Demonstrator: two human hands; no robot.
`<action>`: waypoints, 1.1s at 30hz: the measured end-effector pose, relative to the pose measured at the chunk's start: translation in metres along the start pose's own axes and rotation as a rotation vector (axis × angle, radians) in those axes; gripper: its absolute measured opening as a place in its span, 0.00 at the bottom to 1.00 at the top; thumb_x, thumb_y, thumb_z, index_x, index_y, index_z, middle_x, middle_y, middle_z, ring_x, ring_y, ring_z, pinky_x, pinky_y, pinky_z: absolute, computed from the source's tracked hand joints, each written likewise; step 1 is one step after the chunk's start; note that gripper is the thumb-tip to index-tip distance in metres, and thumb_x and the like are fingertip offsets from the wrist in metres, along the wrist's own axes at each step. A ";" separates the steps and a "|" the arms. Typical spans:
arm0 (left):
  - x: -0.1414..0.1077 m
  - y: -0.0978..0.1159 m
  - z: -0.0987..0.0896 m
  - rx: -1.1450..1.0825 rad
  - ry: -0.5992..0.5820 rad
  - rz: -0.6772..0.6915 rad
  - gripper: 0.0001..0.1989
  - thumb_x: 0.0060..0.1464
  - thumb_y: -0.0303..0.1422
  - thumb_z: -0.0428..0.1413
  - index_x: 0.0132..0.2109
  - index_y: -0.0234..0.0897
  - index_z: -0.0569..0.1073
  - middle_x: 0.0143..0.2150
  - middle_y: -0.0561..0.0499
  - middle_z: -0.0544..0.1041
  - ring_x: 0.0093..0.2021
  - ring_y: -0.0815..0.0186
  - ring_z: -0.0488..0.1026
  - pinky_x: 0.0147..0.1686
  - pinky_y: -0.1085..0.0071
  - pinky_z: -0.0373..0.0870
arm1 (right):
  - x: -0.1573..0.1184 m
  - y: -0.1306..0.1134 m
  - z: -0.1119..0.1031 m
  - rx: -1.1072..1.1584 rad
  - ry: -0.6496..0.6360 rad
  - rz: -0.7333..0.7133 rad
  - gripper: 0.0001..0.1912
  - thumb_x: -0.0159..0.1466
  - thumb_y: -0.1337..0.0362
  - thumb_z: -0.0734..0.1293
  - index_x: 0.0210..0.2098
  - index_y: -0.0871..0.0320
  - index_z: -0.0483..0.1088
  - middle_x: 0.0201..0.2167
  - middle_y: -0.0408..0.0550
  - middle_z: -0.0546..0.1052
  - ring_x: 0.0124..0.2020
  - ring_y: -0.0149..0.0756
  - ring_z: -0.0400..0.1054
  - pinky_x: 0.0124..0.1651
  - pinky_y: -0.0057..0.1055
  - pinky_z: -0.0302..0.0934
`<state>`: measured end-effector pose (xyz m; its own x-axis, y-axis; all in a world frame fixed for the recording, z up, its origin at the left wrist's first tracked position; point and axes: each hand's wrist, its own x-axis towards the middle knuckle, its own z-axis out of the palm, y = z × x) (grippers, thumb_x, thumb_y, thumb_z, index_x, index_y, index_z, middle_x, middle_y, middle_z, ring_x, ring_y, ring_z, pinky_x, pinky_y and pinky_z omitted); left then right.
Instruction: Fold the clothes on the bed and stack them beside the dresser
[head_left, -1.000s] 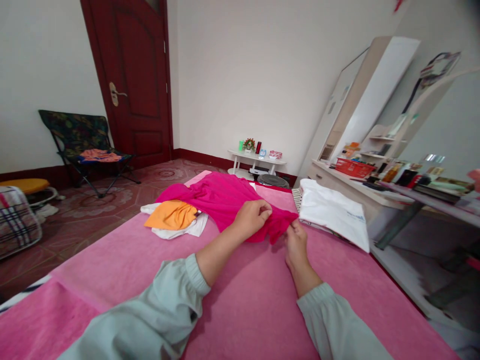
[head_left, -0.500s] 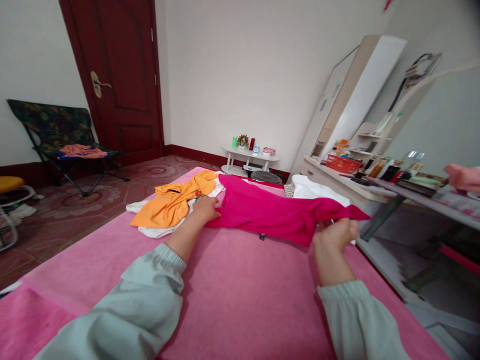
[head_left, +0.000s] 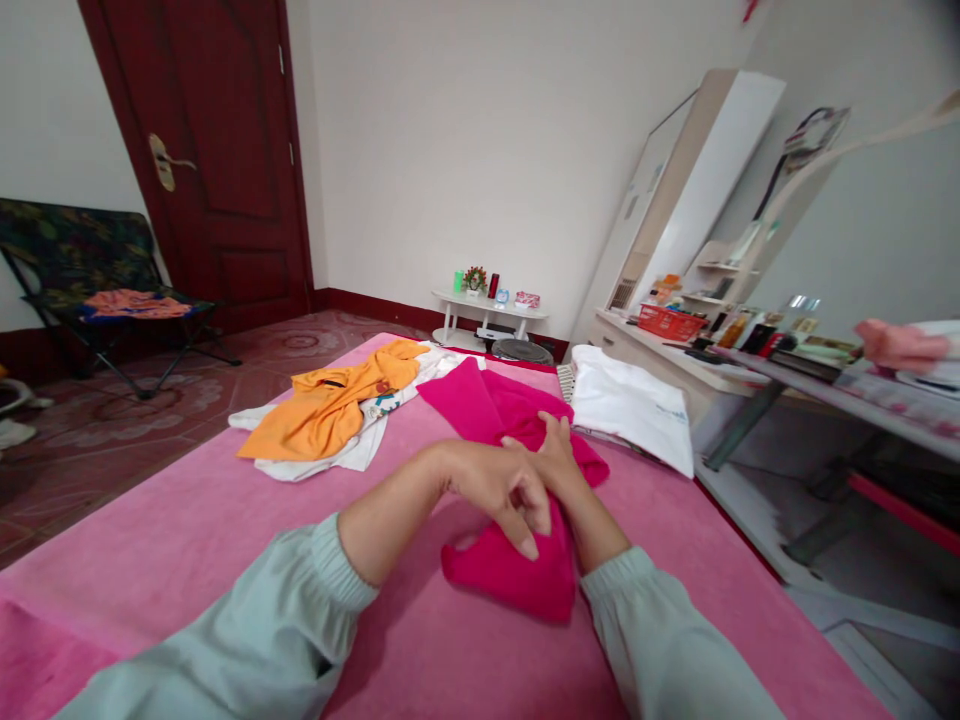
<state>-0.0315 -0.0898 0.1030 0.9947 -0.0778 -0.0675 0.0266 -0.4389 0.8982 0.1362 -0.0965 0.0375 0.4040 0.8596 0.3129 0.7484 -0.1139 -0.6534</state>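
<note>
A bright magenta garment (head_left: pixel 480 400) lies partly folded on the pink bed cover (head_left: pixel 405 610), its near part bunched toward me. My left hand (head_left: pixel 495 490) crosses in front of my right wrist, its fingers curled on the magenta cloth. Just beyond it, my right hand (head_left: pixel 556 455) rests on the garment with fingers stretched forward and apart. Part of the cloth is hidden beneath both hands. To the left, an orange garment (head_left: pixel 337 400) lies over white clothing (head_left: pixel 367 445). A folded white garment (head_left: pixel 630 405) sits to the right.
A dressing table (head_left: pixel 727 375) with bottles and a red basket (head_left: pixel 671 322) stands close on the right. Past the bed is a low white table (head_left: pixel 491 307). A folding chair (head_left: pixel 112 270) with clothing on it stands left, near the dark red door (head_left: pixel 202 150).
The magenta garment's right end has been brought in toward me and to the left. My hands, wide apart before, now cross near the middle. The view has shifted slightly right.
</note>
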 end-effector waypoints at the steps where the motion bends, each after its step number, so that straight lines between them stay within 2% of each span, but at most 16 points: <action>1: 0.008 0.006 0.010 -0.011 -0.080 0.015 0.12 0.44 0.35 0.65 0.35 0.31 0.75 0.29 0.54 0.74 0.29 0.71 0.69 0.32 0.77 0.66 | -0.004 -0.001 0.000 -0.075 -0.042 0.034 0.53 0.45 0.45 0.72 0.63 0.61 0.52 0.66 0.67 0.45 0.65 0.60 0.46 0.58 0.50 0.51; 3: 0.020 0.012 0.025 -0.001 -0.191 0.015 0.15 0.41 0.37 0.66 0.34 0.31 0.76 0.29 0.54 0.75 0.31 0.69 0.71 0.32 0.76 0.67 | -0.010 -0.001 -0.002 -0.215 -0.091 0.052 0.59 0.42 0.50 0.76 0.66 0.57 0.46 0.68 0.66 0.40 0.65 0.63 0.45 0.57 0.52 0.52; 6: 0.026 0.012 0.028 0.026 -0.194 0.012 0.13 0.45 0.36 0.64 0.36 0.31 0.77 0.31 0.52 0.78 0.33 0.67 0.73 0.35 0.75 0.68 | -0.013 0.001 -0.008 -0.323 -0.108 0.005 0.54 0.47 0.58 0.74 0.66 0.61 0.46 0.61 0.67 0.59 0.57 0.56 0.59 0.52 0.46 0.58; 8: 0.021 0.007 0.017 0.047 -0.014 0.027 0.11 0.50 0.34 0.60 0.39 0.32 0.78 0.34 0.50 0.79 0.35 0.66 0.74 0.38 0.74 0.69 | -0.013 0.002 -0.010 -0.338 -0.141 -0.050 0.38 0.55 0.61 0.68 0.62 0.65 0.55 0.50 0.65 0.71 0.49 0.50 0.68 0.48 0.40 0.60; 11: 0.007 -0.007 -0.011 0.237 0.531 -0.020 0.10 0.50 0.29 0.56 0.40 0.32 0.78 0.38 0.47 0.80 0.38 0.65 0.75 0.41 0.71 0.70 | -0.013 -0.003 -0.011 -0.324 -0.192 -0.170 0.17 0.59 0.65 0.63 0.47 0.60 0.71 0.39 0.56 0.77 0.41 0.44 0.71 0.43 0.36 0.61; 13: -0.005 -0.019 -0.030 0.418 0.873 -0.105 0.11 0.47 0.26 0.56 0.39 0.33 0.78 0.39 0.46 0.80 0.40 0.62 0.75 0.44 0.68 0.69 | -0.013 -0.011 -0.014 -0.237 -0.253 -0.338 0.13 0.56 0.70 0.63 0.38 0.56 0.75 0.36 0.50 0.78 0.40 0.41 0.71 0.43 0.33 0.61; 14: -0.010 -0.025 -0.037 0.468 0.984 -0.141 0.12 0.46 0.26 0.56 0.40 0.34 0.79 0.40 0.46 0.80 0.41 0.61 0.74 0.46 0.67 0.69 | -0.014 -0.017 -0.018 -0.169 -0.303 -0.441 0.14 0.53 0.74 0.63 0.35 0.55 0.75 0.35 0.48 0.78 0.39 0.39 0.70 0.44 0.33 0.60; 17: -0.024 -0.038 -0.053 0.429 1.101 -0.147 0.16 0.47 0.31 0.58 0.45 0.36 0.78 0.46 0.45 0.78 0.46 0.58 0.73 0.50 0.62 0.67 | -0.017 -0.041 -0.038 0.094 -0.518 -0.703 0.18 0.45 0.81 0.57 0.23 0.57 0.73 0.28 0.42 0.77 0.34 0.33 0.70 0.50 0.34 0.58; 21: -0.030 -0.040 -0.050 0.266 1.016 -0.015 0.26 0.48 0.43 0.60 0.54 0.40 0.73 0.57 0.45 0.72 0.58 0.54 0.66 0.57 0.58 0.60 | -0.025 -0.074 -0.079 0.379 -0.743 -0.832 0.15 0.43 0.81 0.55 0.17 0.59 0.68 0.23 0.41 0.74 0.29 0.31 0.69 0.47 0.33 0.58; 23: -0.028 -0.038 -0.041 0.083 0.870 0.025 0.27 0.49 0.48 0.58 0.53 0.40 0.74 0.56 0.46 0.73 0.57 0.55 0.67 0.57 0.60 0.60 | -0.027 -0.083 -0.093 0.432 -0.678 -0.839 0.14 0.44 0.80 0.55 0.16 0.59 0.67 0.24 0.42 0.75 0.30 0.31 0.69 0.45 0.33 0.59; 24: -0.026 -0.037 -0.036 -0.035 0.807 0.017 0.26 0.49 0.51 0.57 0.50 0.40 0.75 0.53 0.46 0.75 0.55 0.56 0.69 0.56 0.61 0.63 | -0.026 -0.084 -0.096 0.433 -0.569 -0.836 0.13 0.45 0.79 0.56 0.16 0.59 0.67 0.24 0.43 0.75 0.30 0.32 0.69 0.45 0.34 0.59; 27: -0.019 -0.034 -0.024 -0.363 0.747 -0.040 0.25 0.47 0.52 0.58 0.43 0.37 0.78 0.42 0.46 0.80 0.45 0.56 0.75 0.47 0.62 0.70 | -0.016 -0.071 -0.093 0.388 -0.083 -0.763 0.12 0.45 0.78 0.58 0.18 0.58 0.68 0.31 0.45 0.76 0.37 0.35 0.69 0.50 0.37 0.57; 29: -0.015 -0.032 -0.025 -0.541 0.866 0.026 0.23 0.43 0.48 0.63 0.42 0.36 0.77 0.38 0.46 0.80 0.39 0.57 0.76 0.42 0.63 0.72 | -0.004 -0.053 -0.082 0.347 0.190 -0.637 0.12 0.48 0.76 0.60 0.27 0.57 0.72 0.41 0.48 0.75 0.45 0.39 0.67 0.52 0.40 0.57; 30: -0.014 -0.032 -0.029 -0.614 0.983 0.095 0.22 0.42 0.45 0.65 0.42 0.36 0.76 0.36 0.46 0.80 0.37 0.58 0.76 0.41 0.64 0.72 | 0.001 -0.044 -0.076 0.320 0.265 -0.555 0.13 0.49 0.73 0.62 0.33 0.56 0.73 0.45 0.50 0.73 0.49 0.41 0.66 0.52 0.41 0.58; 31: -0.016 -0.034 -0.035 -0.681 1.139 0.170 0.21 0.43 0.44 0.65 0.42 0.35 0.75 0.35 0.46 0.80 0.36 0.60 0.77 0.41 0.65 0.73 | 0.006 -0.034 -0.069 0.291 0.290 -0.463 0.16 0.51 0.70 0.64 0.40 0.56 0.72 0.49 0.52 0.71 0.50 0.43 0.65 0.52 0.42 0.59; 33: -0.025 -0.042 -0.049 -0.762 1.497 0.264 0.17 0.45 0.41 0.63 0.40 0.35 0.74 0.32 0.48 0.79 0.33 0.63 0.76 0.39 0.67 0.73 | 0.009 -0.017 -0.053 0.229 0.189 -0.267 0.26 0.52 0.60 0.69 0.50 0.57 0.66 0.52 0.55 0.69 0.49 0.45 0.66 0.50 0.43 0.61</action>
<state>-0.0521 -0.0253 0.0884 0.1838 0.9722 0.1448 -0.5475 -0.0211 0.8365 0.1549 -0.1131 0.0883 0.3166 0.7347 0.6000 0.7120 0.2340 -0.6621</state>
